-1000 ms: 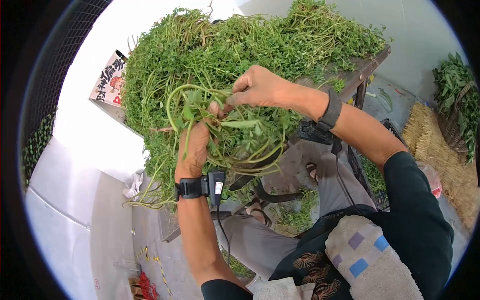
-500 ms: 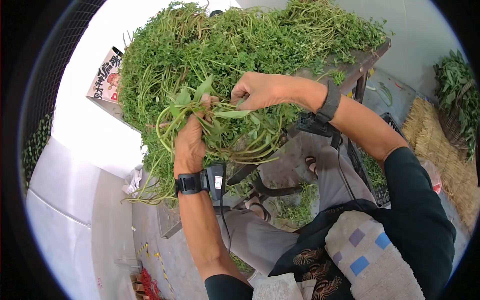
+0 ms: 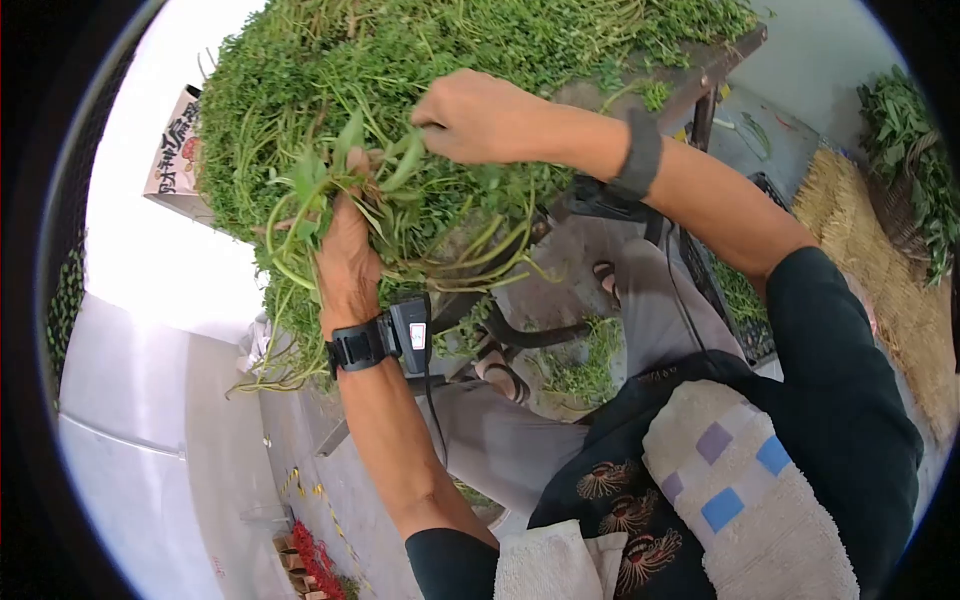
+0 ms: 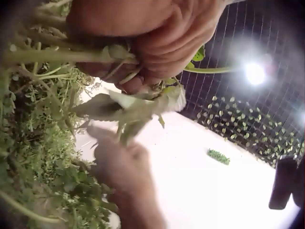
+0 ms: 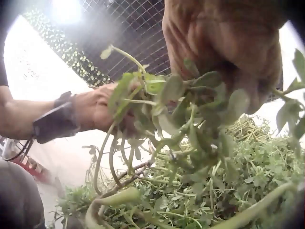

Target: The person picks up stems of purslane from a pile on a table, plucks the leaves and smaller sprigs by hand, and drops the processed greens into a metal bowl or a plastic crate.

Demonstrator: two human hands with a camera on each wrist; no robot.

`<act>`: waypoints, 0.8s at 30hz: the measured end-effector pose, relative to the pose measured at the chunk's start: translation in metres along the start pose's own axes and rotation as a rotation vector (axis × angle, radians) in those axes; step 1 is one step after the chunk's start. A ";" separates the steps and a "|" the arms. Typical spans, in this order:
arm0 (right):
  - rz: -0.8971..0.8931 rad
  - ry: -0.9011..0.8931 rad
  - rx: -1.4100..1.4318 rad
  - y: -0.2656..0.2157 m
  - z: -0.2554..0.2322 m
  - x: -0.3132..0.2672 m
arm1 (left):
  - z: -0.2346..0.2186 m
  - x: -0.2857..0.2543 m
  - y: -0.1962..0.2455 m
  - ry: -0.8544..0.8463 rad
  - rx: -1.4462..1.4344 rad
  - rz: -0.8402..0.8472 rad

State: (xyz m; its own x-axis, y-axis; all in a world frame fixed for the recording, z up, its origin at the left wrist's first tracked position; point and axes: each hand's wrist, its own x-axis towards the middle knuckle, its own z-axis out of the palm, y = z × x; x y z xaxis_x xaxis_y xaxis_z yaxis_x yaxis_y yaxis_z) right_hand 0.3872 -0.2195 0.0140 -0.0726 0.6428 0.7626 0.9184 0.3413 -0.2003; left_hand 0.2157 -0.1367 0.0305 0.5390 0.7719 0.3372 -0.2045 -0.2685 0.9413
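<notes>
My left hand [image 3: 347,245] grips a bunch of leafy green stems [image 3: 285,240] at the near edge of the heap. Long stems loop out on its left, and others trail to the right below it. In the left wrist view, its fingers curl round pale stems, with broad leaves [image 4: 119,106] hanging under them. My right hand [image 3: 480,118] is just beyond and to the right of the bunch, fingers bent. Leafy sprigs [image 5: 190,109] overlap its fingertips in the right wrist view, so I cannot tell whether it holds one.
A thick heap of greens [image 3: 400,60] covers the table [image 3: 700,85]. A basket of leafy plants [image 3: 900,190] stands at the right by a straw mat [image 3: 830,230]. Loose greens [image 3: 590,360] lie on the floor by the feet. A printed box [image 3: 178,150] stands at the left.
My right hand has moved up and away from the bunch, after pinching at its stems. The left hand keeps its grip. The head view has shifted, so the heap sits higher and further left.
</notes>
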 end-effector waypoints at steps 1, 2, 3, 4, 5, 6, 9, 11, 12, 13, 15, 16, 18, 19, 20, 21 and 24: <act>0.188 0.060 -0.105 -0.002 0.004 0.004 | 0.001 0.003 -0.005 0.029 0.012 0.029; 0.373 0.123 -0.216 0.000 0.007 0.004 | -0.004 0.005 -0.003 0.022 0.009 0.019; 0.476 0.126 -0.253 0.022 0.005 0.006 | -0.012 0.007 0.003 0.013 -0.031 0.027; 0.526 0.098 -0.234 0.047 -0.002 0.000 | -0.020 0.007 0.012 0.007 -0.070 0.039; 0.509 0.220 -0.242 0.068 -0.006 -0.015 | -0.027 0.006 0.021 -0.029 -0.124 0.052; 0.424 0.237 -0.273 0.073 -0.022 -0.033 | -0.035 0.006 0.025 -0.041 -0.152 0.014; 0.407 0.179 -0.350 0.086 -0.066 -0.101 | -0.056 0.009 0.031 0.070 -0.147 0.025; 0.515 0.091 -0.371 0.090 -0.089 -0.154 | -0.058 0.010 0.036 0.066 -0.183 0.046; 0.586 0.043 -0.389 0.094 -0.098 -0.182 | -0.061 0.013 0.038 0.063 -0.186 0.041; 0.683 -0.037 -0.421 0.108 -0.104 -0.215 | -0.065 0.016 0.040 0.037 -0.198 0.065; 0.882 -0.230 -0.431 0.114 -0.108 -0.271 | -0.065 0.016 0.043 0.042 -0.217 0.074; 0.979 -0.339 -0.411 0.103 -0.108 -0.293 | -0.066 0.017 0.044 0.044 -0.217 0.069; 0.886 -0.363 -0.462 0.098 -0.095 -0.342 | -0.075 0.024 0.046 -0.030 -0.195 0.079; 0.787 -0.378 -0.519 0.092 -0.091 -0.348 | -0.075 0.030 0.046 -0.026 -0.232 0.104; 0.790 -0.375 -0.517 0.095 -0.086 -0.350 | -0.077 0.031 0.043 -0.029 -0.229 0.104; 0.775 -0.342 -0.284 0.098 -0.079 -0.347 | -0.080 0.031 0.042 -0.008 -0.206 0.101; 0.793 -0.321 0.135 0.080 -0.060 -0.289 | -0.072 0.025 0.048 0.016 -0.203 0.074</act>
State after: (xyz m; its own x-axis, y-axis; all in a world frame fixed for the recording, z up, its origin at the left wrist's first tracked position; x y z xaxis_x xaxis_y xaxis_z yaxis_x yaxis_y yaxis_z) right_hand 0.5055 -0.4197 -0.1857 0.4449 0.8811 0.1606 0.6916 -0.2241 -0.6866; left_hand 0.1606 -0.0893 0.0833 0.5034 0.7640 0.4037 -0.4044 -0.2045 0.8914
